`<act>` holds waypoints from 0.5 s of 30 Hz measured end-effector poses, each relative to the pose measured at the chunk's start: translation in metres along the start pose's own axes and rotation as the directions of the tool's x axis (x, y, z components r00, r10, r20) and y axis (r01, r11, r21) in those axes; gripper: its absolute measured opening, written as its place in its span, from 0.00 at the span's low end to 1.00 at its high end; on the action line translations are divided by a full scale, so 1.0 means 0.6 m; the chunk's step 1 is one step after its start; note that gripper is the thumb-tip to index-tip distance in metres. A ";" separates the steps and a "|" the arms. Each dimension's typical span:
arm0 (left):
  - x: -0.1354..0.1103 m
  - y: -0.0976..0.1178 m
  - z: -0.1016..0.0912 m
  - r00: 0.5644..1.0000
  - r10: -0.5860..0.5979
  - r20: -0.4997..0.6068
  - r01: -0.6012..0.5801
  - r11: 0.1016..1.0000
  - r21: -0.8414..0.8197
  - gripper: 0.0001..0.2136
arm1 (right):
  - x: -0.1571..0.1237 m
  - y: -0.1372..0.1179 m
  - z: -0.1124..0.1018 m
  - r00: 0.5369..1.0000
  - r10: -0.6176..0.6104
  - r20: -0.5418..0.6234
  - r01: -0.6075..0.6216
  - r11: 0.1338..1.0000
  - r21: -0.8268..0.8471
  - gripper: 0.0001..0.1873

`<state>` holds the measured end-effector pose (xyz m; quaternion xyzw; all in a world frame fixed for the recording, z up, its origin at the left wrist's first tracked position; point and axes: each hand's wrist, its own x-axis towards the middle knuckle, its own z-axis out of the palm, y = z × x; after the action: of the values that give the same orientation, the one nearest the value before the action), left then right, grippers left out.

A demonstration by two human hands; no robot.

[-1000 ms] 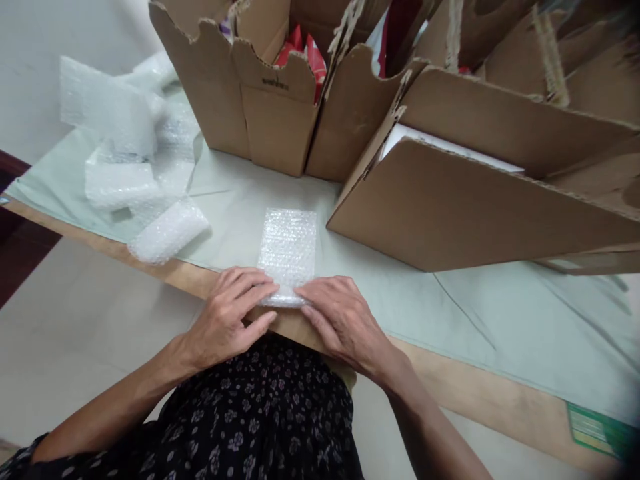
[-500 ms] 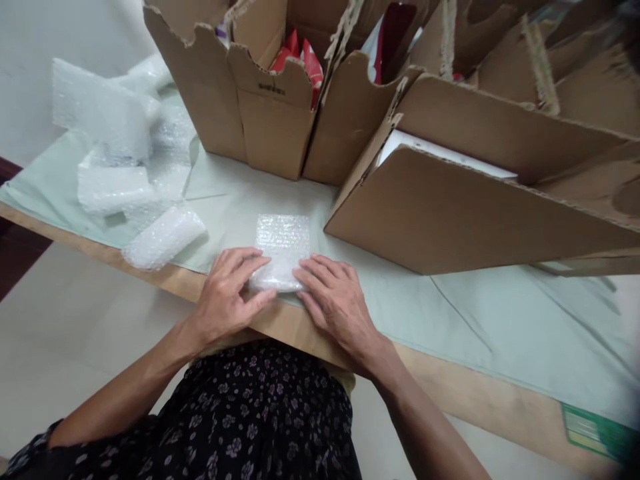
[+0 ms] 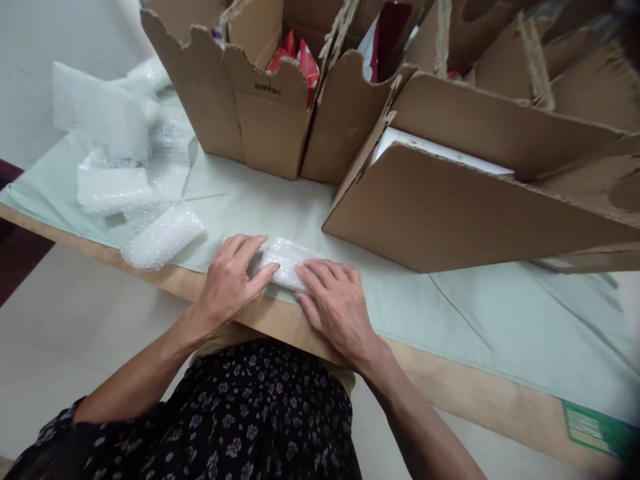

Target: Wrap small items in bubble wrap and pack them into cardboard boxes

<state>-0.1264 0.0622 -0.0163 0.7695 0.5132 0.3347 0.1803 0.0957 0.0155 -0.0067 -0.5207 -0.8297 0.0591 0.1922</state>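
A folded bundle of bubble wrap [image 3: 286, 261] lies near the front edge of the cloth-covered table, between my two hands. My right hand [image 3: 334, 297] covers its right end, with the fingers bent over the top and the thumb at the near side. My left hand [image 3: 231, 280] is curved at the left end, thumb and fingers apart. Its thumb tip touches the wrap, and a shadowed gap shows between palm and bundle. Whether anything is inside the wrap I cannot tell.
Loose bubble wrap pieces [image 3: 115, 133] are heaped at the left, with a rolled one [image 3: 164, 237] nearest the edge. Tall cardboard boxes [image 3: 270, 127] holding packets stand behind. A larger carton [image 3: 450, 220] juts forward on the right. A green printed item [image 3: 590, 427] lies at the right edge.
The flat flap of bubble wrap beyond my hands has been rolled up into a narrower, slightly tilted bundle. My left hand has moved a little away from me, and its thumb and fingers are spread wider.
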 end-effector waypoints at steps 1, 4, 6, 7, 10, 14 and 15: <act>-0.009 0.004 -0.005 0.995 -0.101 0.001 0.100 0.989 -0.110 0.19 | 0.002 0.004 0.003 0.999 0.033 -0.021 -0.032 0.999 0.039 0.15; -0.039 0.017 -0.014 0.919 -0.357 0.165 0.391 0.783 -0.484 0.26 | -0.002 0.006 0.004 0.981 0.173 -0.083 -0.153 0.965 0.214 0.14; -0.053 0.025 -0.009 0.879 -0.380 0.288 0.472 0.608 -0.638 0.32 | -0.012 -0.001 -0.005 0.979 0.199 -0.050 -0.171 0.926 0.337 0.13; -0.057 0.028 -0.004 0.873 -0.365 0.322 0.482 0.552 -0.680 0.34 | -0.019 -0.006 -0.011 0.981 0.191 -0.017 -0.169 0.904 0.393 0.13; -0.063 0.040 0.016 0.882 -0.309 0.357 0.470 0.511 -0.719 0.35 | -0.050 -0.015 -0.031 0.974 0.224 0.014 -0.202 0.846 0.494 0.13; -0.069 0.057 0.036 0.916 -0.199 0.348 0.398 0.546 -0.737 0.29 | -0.100 -0.003 -0.046 0.926 0.374 0.045 -0.298 0.656 0.693 0.38; -0.069 0.063 0.038 0.924 -0.160 0.348 0.375 0.558 -0.740 0.27 | -0.110 0.002 -0.048 0.921 0.379 0.090 -0.310 0.571 0.760 0.40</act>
<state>-0.0956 0.0107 -0.0228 0.5544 0.3958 0.4000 0.6131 0.1328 -0.0457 0.0022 -0.5440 -0.6004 0.4170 0.4119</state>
